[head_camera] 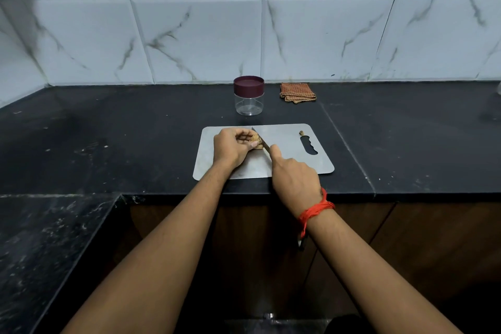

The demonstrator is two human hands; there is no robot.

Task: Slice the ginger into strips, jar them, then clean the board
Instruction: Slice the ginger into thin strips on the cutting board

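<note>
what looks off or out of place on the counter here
Little stands out: a small brown ginger scrap lies alone by the handle slot of the flat steel cutting board, apart from the ginger lump the left hand grips. Nothing looks spilled or damaged.

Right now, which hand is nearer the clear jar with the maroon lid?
Left. The left hand is in front of the clear maroon-lidded jar; the right hand is closer to the person, rightward.

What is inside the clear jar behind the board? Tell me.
The jar looks empty: nothing shows through its clear wall but the dark counter behind. The maroon lid is on and hides the top of the inside.
</note>
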